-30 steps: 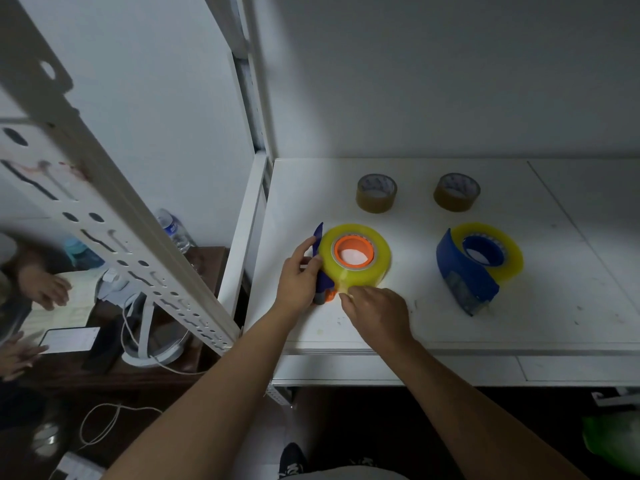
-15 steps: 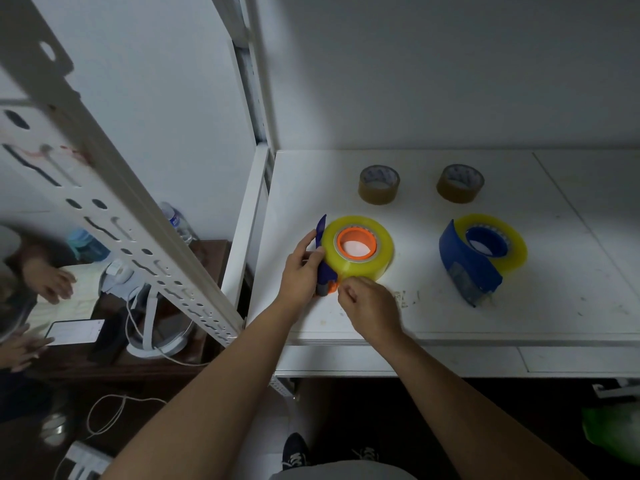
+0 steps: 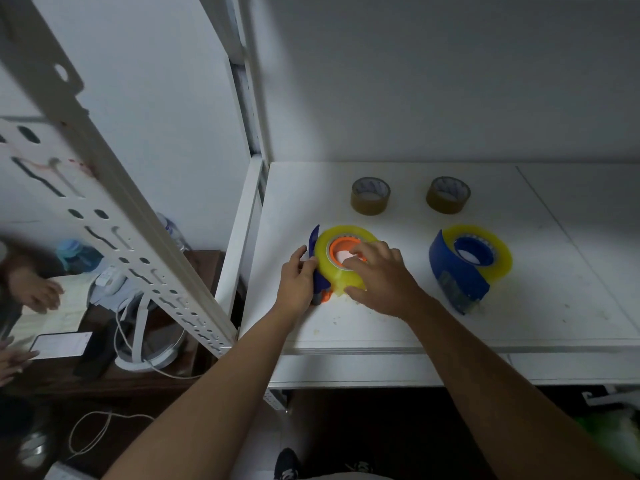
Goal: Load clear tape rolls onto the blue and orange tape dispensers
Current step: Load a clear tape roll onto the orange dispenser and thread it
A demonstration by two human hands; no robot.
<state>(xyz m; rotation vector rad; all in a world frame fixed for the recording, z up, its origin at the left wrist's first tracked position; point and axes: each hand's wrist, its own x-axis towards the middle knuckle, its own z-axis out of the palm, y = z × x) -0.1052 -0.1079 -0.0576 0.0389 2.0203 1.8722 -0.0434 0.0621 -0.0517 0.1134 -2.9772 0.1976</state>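
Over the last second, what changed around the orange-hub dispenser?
The right hand left the roll's near edge and moved up onto the tape roll, fingers over the orange hub. The left hand kept gripping the dispenser's purple side. The blue dispenser and both brown rolls stayed put.

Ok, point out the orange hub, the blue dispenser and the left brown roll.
Orange hub (image 3: pixel 335 249), head view, on its left rim.
Blue dispenser (image 3: pixel 450 268), head view, on its blue side wall.
Left brown roll (image 3: pixel 370 204), head view, on its front outer wall.
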